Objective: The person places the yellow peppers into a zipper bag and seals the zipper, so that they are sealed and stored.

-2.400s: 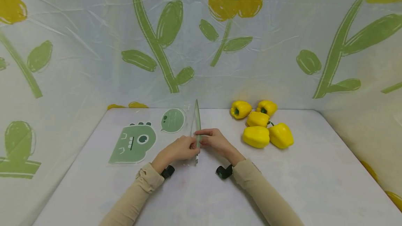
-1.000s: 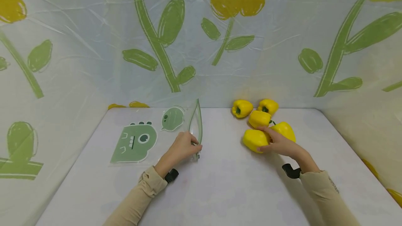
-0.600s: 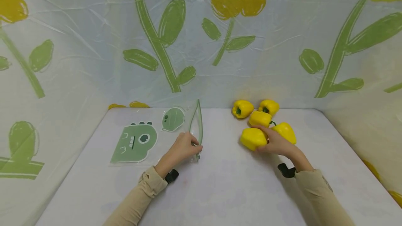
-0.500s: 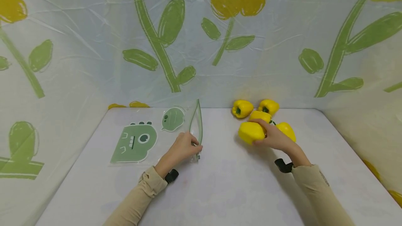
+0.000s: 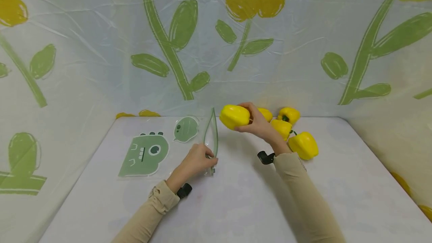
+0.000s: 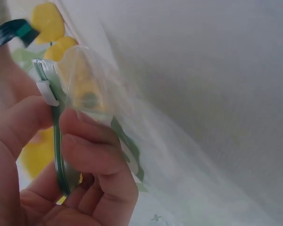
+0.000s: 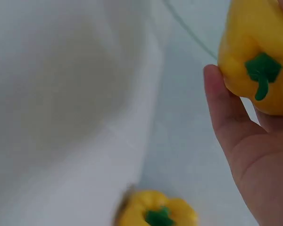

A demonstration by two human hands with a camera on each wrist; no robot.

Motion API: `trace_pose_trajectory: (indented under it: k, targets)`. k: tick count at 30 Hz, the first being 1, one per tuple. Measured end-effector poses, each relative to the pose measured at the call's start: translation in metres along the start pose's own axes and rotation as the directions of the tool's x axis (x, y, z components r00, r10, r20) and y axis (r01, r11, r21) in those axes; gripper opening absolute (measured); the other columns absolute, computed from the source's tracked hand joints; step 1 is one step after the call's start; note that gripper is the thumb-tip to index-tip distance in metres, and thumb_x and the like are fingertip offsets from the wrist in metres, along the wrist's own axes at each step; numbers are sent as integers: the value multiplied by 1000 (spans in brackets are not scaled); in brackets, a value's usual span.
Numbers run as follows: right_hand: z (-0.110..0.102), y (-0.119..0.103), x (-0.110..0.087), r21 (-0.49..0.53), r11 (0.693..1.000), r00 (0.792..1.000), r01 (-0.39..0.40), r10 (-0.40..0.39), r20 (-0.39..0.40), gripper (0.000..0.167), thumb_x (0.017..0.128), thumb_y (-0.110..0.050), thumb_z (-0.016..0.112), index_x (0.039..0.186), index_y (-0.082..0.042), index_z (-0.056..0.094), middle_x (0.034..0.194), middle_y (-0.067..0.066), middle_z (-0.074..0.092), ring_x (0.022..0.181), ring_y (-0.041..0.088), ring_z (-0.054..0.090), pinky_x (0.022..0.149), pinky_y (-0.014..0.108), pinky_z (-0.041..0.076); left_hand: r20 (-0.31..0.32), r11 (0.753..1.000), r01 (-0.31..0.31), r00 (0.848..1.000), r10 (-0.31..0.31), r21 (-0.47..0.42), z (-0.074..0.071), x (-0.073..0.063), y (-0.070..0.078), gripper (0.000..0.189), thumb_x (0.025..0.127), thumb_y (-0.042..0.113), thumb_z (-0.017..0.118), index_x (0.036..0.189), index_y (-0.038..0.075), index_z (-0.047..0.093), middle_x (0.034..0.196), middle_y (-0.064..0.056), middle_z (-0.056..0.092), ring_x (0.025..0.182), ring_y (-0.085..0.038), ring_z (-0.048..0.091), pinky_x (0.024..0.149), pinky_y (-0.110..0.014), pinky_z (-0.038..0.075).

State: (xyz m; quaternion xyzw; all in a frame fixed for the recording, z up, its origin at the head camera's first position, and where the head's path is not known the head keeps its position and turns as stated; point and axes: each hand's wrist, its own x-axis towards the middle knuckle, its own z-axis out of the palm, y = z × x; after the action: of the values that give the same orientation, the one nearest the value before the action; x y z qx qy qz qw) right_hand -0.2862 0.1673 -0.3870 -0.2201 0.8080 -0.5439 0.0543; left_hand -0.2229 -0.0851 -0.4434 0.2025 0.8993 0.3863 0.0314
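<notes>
My left hand [image 5: 195, 158] pinches the green zip edge of a clear zip bag [image 5: 145, 155] printed with a green monster. In the left wrist view the white slider [image 6: 47, 92] sits near thumb and fingers. The bag's mouth gapes in a narrow loop, its far part standing up from the table. My right hand [image 5: 258, 125] grips a yellow bell pepper [image 5: 235, 117] in the air, just right of the bag's mouth. The right wrist view shows this pepper's green stem [image 7: 262, 73] facing the palm side, with fingers and thumb around its body.
Several other yellow bell peppers [image 5: 303, 145] lie on the right of the white table [image 5: 233, 201]. One at the back [image 5: 265, 114] is partly hidden behind my right hand. A flower-printed cloth [image 5: 270, 70] rises behind the table and at both sides.
My right hand left the bag, took the front pepper, lifted it and carried it left toward the bag. The bag's mouth has widened. My left hand keeps its hold on the edge.
</notes>
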Motion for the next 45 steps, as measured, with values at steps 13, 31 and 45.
trace_pose_trajectory:
  k: [13,31,45]
  targets:
    - [61,36,37,-150,985,970,-91,122,210,74,83,-17,77,144,-7,37,133,13,51,115,27,50,103,46,38,51,998,-65,997,64,1,2,0,-3,9,81,12,72,77,4,77,61,5,62,50,-5,45,47,-20,39]
    - [82,43,48,-196,959,954,-204,240,181,87,84,-27,79,151,-21,24,133,16,50,114,30,50,101,47,38,95,986,-157,984,151,56,-4,2,-2,8,79,9,72,73,6,75,63,5,65,48,-2,43,47,-20,39]
    - [93,52,53,-297,926,955,-232,275,112,89,82,-36,77,153,-14,29,150,12,39,136,34,36,110,62,18,119,984,-169,980,162,54,-8,2,-2,8,81,9,70,77,6,76,68,4,67,55,-3,48,54,-21,43]
